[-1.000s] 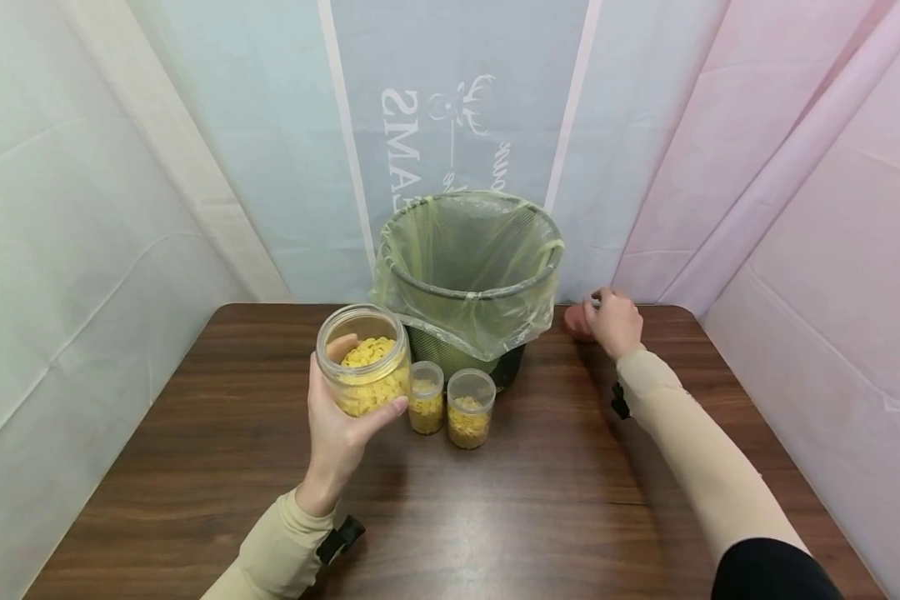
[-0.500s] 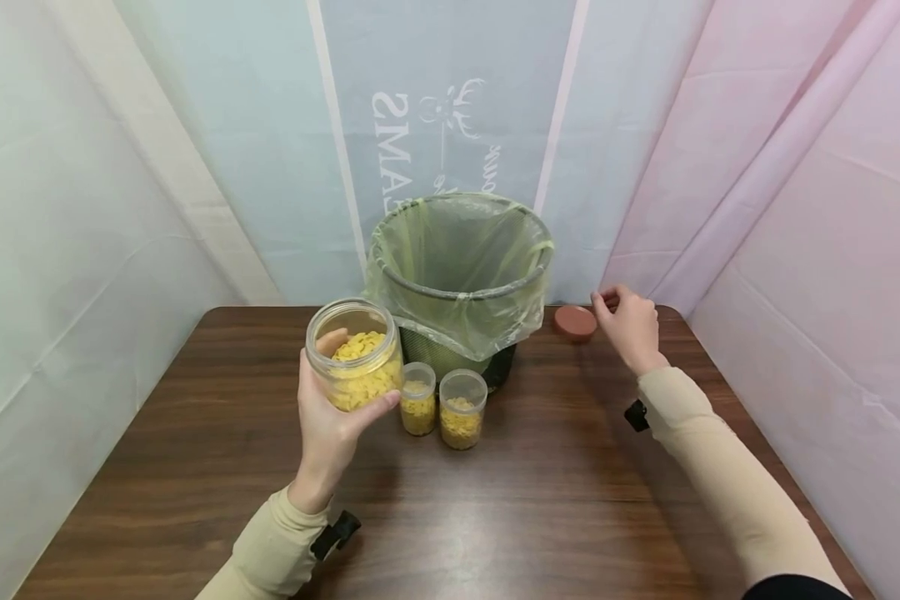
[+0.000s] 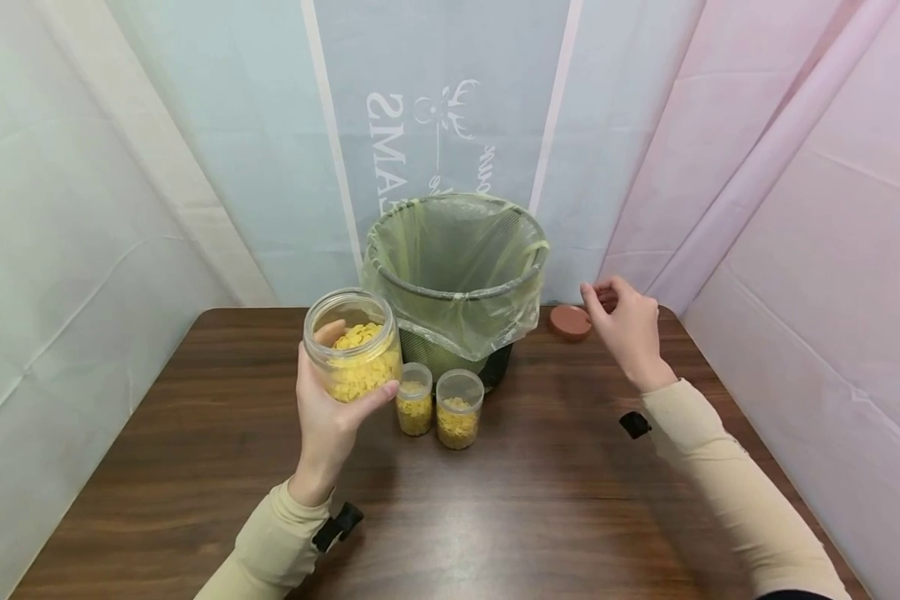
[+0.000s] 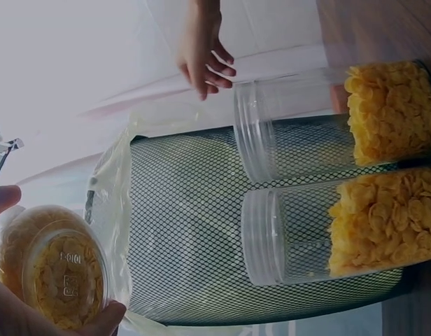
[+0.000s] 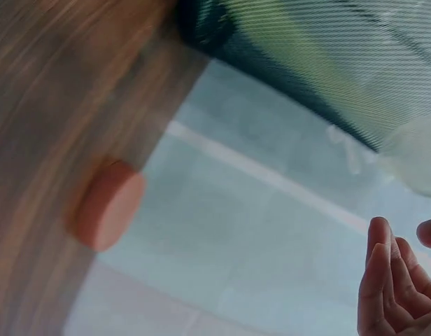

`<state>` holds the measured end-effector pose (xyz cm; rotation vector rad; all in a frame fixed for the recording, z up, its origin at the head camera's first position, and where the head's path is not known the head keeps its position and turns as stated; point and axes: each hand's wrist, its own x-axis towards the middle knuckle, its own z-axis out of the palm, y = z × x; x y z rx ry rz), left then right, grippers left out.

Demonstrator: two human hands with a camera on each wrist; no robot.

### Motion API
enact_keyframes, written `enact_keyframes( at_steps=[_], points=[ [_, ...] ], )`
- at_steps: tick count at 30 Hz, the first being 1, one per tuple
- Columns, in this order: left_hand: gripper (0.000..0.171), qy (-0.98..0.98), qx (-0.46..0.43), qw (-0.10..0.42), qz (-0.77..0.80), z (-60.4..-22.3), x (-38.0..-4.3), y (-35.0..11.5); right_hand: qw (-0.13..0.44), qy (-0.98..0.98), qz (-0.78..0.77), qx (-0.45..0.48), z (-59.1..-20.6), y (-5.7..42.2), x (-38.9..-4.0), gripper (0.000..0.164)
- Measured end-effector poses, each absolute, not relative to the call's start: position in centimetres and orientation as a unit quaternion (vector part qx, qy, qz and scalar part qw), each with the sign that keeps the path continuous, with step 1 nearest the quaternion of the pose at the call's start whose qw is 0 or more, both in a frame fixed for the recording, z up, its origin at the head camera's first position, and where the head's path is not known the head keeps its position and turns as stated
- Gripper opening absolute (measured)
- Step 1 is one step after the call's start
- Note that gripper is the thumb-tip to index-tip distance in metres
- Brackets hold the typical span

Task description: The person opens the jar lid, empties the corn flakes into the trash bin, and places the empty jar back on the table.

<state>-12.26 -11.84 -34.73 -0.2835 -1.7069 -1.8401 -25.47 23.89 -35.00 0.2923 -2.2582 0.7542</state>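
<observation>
My left hand (image 3: 326, 433) grips a wide clear jar (image 3: 367, 373) of yellow flakes, held above the table with its open mouth tilted toward me. In the left wrist view the jar's base (image 4: 67, 276) faces the camera. At the back right, a round reddish-brown lid (image 3: 568, 323) lies flat on the table. Just right of it and raised above the table is my right hand (image 3: 632, 333), fingers loosely bent and holding nothing. The right wrist view shows that hand (image 5: 401, 287) apart from the lid (image 5: 109, 206).
Two smaller clear jars, a left one (image 3: 415, 408) and a right one (image 3: 458, 423), stand uncapped and partly filled with yellow flakes. Close behind them is a mesh bin (image 3: 450, 310) lined with a pale green bag. Curtains surround the wooden table (image 3: 450, 517).
My right hand has let go of the lid, moved right and lifted off, leaving it on the table. The left hand still holds the large jar, almost unmoved. The view shifted slightly.
</observation>
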Motion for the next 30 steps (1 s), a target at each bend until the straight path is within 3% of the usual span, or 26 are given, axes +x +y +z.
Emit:
enact_keyframes(
  at_steps=[9, 22, 30],
  points=[
    [0.084, -0.638, -0.105, 0.303, -0.700, -34.2, -12.5, -11.7, 0.387, -0.858, 0.303, 0.152, -32.5, 21.8, -23.8, 0.026],
    [0.083, -0.634, -0.116, 0.304, -0.702, -33.6, -13.0, -11.5, 0.376, -0.836, 0.353, 0.186, -30.0, 19.2, -23.6, 0.028],
    [0.083, -0.643, -0.117, 0.305, -0.693, -33.3, -13.2, -11.5, 0.316, -0.863, 0.368, 0.143, -28.3, 18.0, -23.9, 0.034]
  ],
)
